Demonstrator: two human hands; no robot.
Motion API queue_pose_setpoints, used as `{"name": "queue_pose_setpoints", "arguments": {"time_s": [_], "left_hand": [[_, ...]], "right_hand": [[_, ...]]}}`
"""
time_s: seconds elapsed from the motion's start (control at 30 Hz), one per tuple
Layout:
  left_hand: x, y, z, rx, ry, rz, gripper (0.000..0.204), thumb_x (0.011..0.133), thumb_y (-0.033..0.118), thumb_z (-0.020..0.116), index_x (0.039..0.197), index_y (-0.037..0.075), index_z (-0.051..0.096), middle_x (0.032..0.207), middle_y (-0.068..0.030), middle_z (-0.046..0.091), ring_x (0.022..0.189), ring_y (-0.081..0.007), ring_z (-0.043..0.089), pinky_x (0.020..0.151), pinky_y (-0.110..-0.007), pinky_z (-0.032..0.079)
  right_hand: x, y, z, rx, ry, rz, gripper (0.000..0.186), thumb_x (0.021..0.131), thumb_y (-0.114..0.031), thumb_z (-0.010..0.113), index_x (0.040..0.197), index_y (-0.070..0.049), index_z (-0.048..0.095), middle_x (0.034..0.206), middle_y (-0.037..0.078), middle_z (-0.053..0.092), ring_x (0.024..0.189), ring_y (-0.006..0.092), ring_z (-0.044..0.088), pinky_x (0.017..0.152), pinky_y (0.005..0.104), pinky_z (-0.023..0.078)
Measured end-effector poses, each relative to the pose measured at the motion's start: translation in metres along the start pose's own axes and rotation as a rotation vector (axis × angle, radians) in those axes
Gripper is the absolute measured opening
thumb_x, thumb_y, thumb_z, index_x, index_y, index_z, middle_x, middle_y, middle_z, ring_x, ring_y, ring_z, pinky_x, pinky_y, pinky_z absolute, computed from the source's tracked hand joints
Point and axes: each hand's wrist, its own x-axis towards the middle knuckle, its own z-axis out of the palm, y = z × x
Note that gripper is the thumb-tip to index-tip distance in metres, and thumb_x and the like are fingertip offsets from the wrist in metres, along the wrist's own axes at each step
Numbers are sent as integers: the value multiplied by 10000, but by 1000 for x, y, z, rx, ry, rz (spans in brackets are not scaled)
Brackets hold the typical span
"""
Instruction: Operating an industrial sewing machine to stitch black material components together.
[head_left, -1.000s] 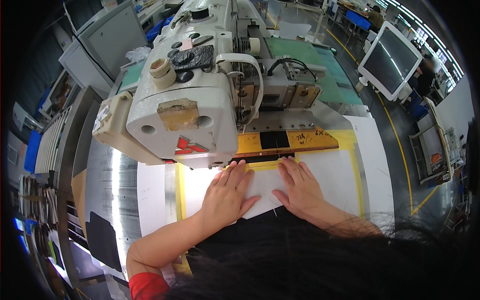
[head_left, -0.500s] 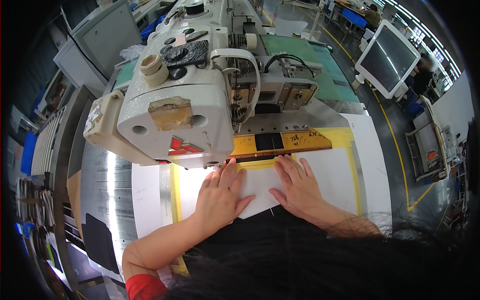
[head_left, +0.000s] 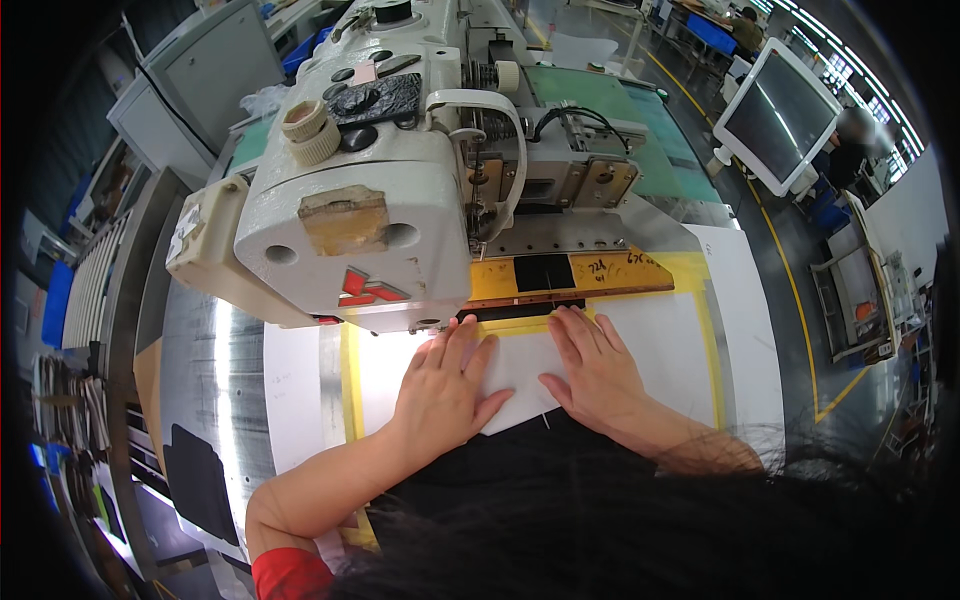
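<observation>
My left hand [head_left: 440,385] lies flat on a white sheet [head_left: 655,370], its fingers stretched forward and thumb out to the side. Its fingertips reach the left end of a narrow black strip [head_left: 518,311], close under the white sewing machine head [head_left: 350,225]. Flat too, my right hand [head_left: 597,365] has its fingertips at the strip's right end. Just beyond the strip is a yellow clamp bar [head_left: 625,278] with handwritten marks and a black patch [head_left: 543,272]. The needle area is partly hidden behind the machine head.
Yellow tape [head_left: 712,370] borders the white sheet. Black flat pieces [head_left: 198,480] rest on the metal table [head_left: 235,400] at left. A monitor [head_left: 778,117] stands at upper right. Farther back, a person [head_left: 855,150] sits across the aisle.
The yellow clamp bar has shifted slightly away and to the right, and its right end is raised. More of the black strip shows in front of it. Both hands have stayed almost still.
</observation>
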Motion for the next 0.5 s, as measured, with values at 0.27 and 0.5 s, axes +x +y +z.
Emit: {"name": "queue_pose_setpoints", "arguments": {"time_s": [0.27, 0.5], "left_hand": [[-3, -1, 2, 24, -20, -7, 598, 874, 448, 631, 1268, 4, 554, 1343, -270, 496, 1160, -394, 549, 990, -443, 433], [-4, 2, 2, 57, -41, -2, 604, 884, 460, 612, 1271, 0, 553, 1358, -283, 485, 1117, -407, 573, 976, -446, 445]], "right_hand": [[0, -2, 0, 35, -25, 30, 679, 869, -359, 655, 1348, 74, 444, 1405, 223, 433, 1323, 348, 442, 1131, 461, 308], [-3, 1, 1, 17, 4, -16, 660, 860, -342, 668, 1330, 75, 467, 1400, 232, 441, 1312, 349, 455, 1115, 465, 331]]}}
